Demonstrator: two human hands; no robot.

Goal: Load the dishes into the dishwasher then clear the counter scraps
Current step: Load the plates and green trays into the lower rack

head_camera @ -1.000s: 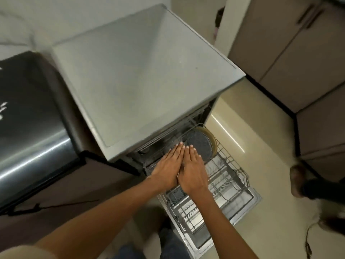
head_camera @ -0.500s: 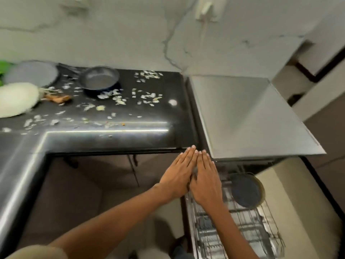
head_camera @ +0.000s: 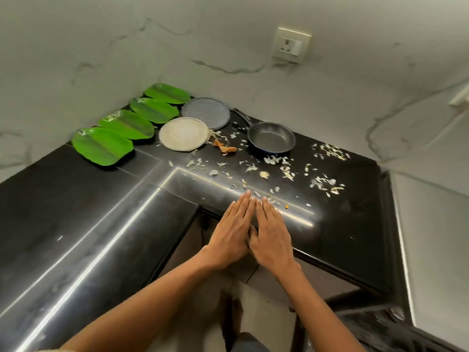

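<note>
My left hand (head_camera: 232,233) and my right hand (head_camera: 271,237) are held flat, side by side, fingers straight, over the front edge of the black L-shaped counter (head_camera: 101,224); both hold nothing. At the back corner lie several green leaf-shaped plates (head_camera: 102,146), a white round plate (head_camera: 184,133), a grey round plate (head_camera: 205,113) and a dark frying pan (head_camera: 271,138). Pale vegetable scraps (head_camera: 275,161) are scattered across the counter right of the plates, with an orange-brown scrap (head_camera: 224,147) between the white plate and the pan. The dishwasher's top (head_camera: 431,237) shows at the right.
A wall socket (head_camera: 291,45) sits on the marbled wall above the pan. A dark wire rack (head_camera: 380,326) shows at the lower right corner. Below the counter edge is a shadowed cabinet gap.
The view has swung left from the open dishwasher rack to the counter corner. My two hands stay flat and together, now over the counter edge instead of over the rack.
</note>
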